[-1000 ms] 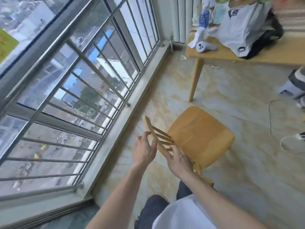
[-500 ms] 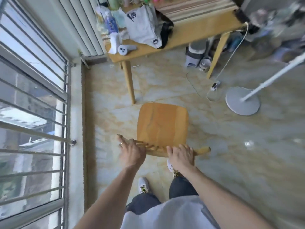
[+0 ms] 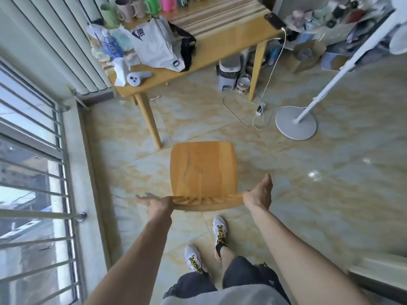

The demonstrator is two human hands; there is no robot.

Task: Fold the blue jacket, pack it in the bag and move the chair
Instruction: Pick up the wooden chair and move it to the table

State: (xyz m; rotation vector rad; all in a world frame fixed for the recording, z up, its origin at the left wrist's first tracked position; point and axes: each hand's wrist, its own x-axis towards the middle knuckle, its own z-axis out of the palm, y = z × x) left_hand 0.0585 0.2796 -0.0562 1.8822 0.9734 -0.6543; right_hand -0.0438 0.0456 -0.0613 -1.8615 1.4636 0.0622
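Chair [image 3: 203,170]: wooden, honey-coloured; seat faces the worktop, backrest toward the person; stands on the tiled floor [image 3: 308,205] between the person's feet and the worktop leg.
Backrest [image 3: 207,202]: curved top rail with slats below, seen from above; a hand at each end.
Left hand [image 3: 157,204]: at the left end of the backrest, touching the rail; blurred, so cannot tell whether the fingers are wrapped round it.
Right hand [image 3: 258,194]: at the right end of the backrest, palm against the rail end, thumb raised; fingers hidden behind the palm, closure not discernible.
Bag [image 3: 157,48]: white with a black logo, upright on the worktop, a dark item just behind it.
Blue jacket: not visible as such; cannot tell whether it is inside the bag.
Worktop [image 3: 222,45]: light wood, beyond the chair; carries the bag, a row of cups [image 3: 141,6], a bottle [image 3: 111,46], a phone [image 3: 275,20] on a charging cable.
Fan stand [image 3: 296,123]: round white base on the floor, right of the worktop, well apart from the chair.
Window bars [image 3: 33,172]: left side.
Shoes [image 3: 207,243]: 2, white with yellow laces, just behind the chair.
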